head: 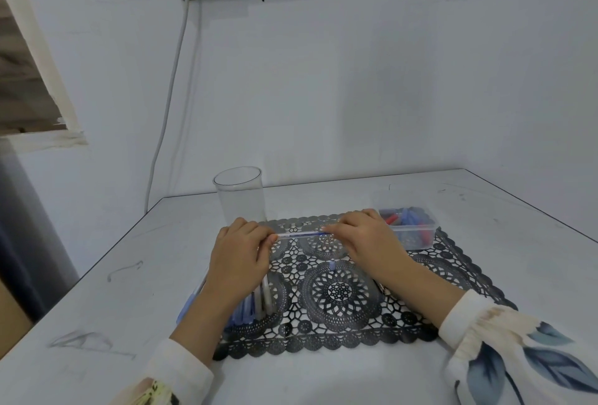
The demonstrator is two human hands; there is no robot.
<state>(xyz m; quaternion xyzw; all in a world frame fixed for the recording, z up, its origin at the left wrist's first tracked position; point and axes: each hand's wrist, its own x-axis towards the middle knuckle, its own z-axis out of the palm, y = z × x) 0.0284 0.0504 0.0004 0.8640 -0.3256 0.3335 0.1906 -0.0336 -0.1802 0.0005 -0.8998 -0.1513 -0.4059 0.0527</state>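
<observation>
Pen (304,234): held level above the black lace mat (339,294), between both hands.
Left hand (241,254): pinches one end.
Right hand (362,236): pinches the other end.
Counter (485,210): carries a clear cup (241,196).

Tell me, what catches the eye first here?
The left hand and right hand hold a clear pen level between them above a black lace placemat. A clear tumbler stands behind the left hand; a plastic box of red and blue pieces sits beside the right.
</observation>
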